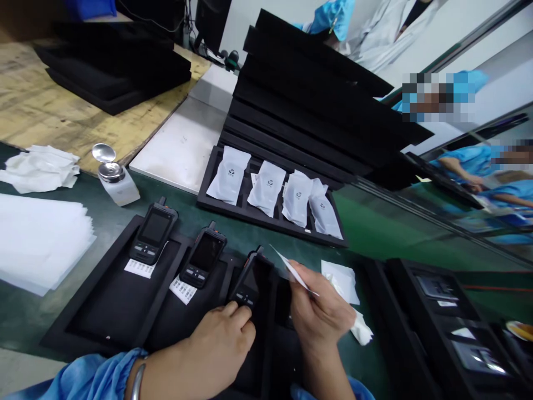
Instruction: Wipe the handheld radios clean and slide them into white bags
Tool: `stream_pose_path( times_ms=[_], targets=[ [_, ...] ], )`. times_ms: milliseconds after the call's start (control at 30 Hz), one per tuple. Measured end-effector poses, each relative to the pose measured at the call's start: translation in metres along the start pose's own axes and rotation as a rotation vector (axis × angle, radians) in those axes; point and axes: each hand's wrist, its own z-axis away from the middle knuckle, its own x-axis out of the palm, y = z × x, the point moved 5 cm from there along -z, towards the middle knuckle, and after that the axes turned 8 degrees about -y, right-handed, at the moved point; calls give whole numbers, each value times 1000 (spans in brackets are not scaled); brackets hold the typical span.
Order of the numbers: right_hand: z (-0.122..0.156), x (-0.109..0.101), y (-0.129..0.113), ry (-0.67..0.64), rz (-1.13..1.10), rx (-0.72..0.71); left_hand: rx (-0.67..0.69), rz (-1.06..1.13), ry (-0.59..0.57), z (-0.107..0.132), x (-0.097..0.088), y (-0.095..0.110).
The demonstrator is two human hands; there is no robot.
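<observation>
My left hand [220, 341] is closed with its curled fingers at the lower end of a black handheld radio [250, 283]. That radio leans on the edge of a black foam tray [164, 333]; the fingertips are partly hidden. My right hand [318, 305] pinches a thin white label sheet [295, 272], seen nearly edge-on, just right of the radio. Farther left, a second radio [204, 256] and a third radio [155, 230] rest on the same tray. Beneath them stick out a printed label sheet [183, 290] and another label sheet [140, 268].
Behind the radios, a foam tray [266, 218] holds several white wrapped packets [267, 189]. A dispenser bottle [119, 186] stands left, near stacked white sheets [37, 239]. Crumpled tissue [361, 329] lies right, before more foam trays [433, 333]. Co-workers sit beyond the partition.
</observation>
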Motion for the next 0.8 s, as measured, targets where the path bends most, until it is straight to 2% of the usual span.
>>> stream_pose_path(
  times_ms=[100, 200, 300, 367, 467, 533, 600, 633, 667, 800],
  targets=[
    [14, -10, 6, -15, 14, 38, 11, -14, -12, -1, 1, 1],
    [27, -11, 9, -61, 9, 53, 9, -19, -28, -2, 1, 1],
    [26, -8, 11, -14, 7, 93, 8, -11, -40, -2, 1, 1],
    [17, -6, 16, 8, 19, 190, 5, -4, -35, -2, 0, 1],
    [4, -3, 34, -75, -35, 432, 2, 15, -22, -1, -2, 0],
    [4, -11, 45, -74, -123, 571, -5, 30, -16, -1, -2, -2],
    [14, -26, 53, -33, -220, 675, -9, 40, -13, -1, -2, -3],
    [22, -32, 55, -62, -266, 722, -12, 43, -15, -2, -2, -4],
    [33, -34, 56, -149, -320, 771, -16, 46, -19, -2, -2, -4],
    [80, -15, 41, -711, -506, 898, -50, 43, 3, -1, -3, -5]
  ],
)
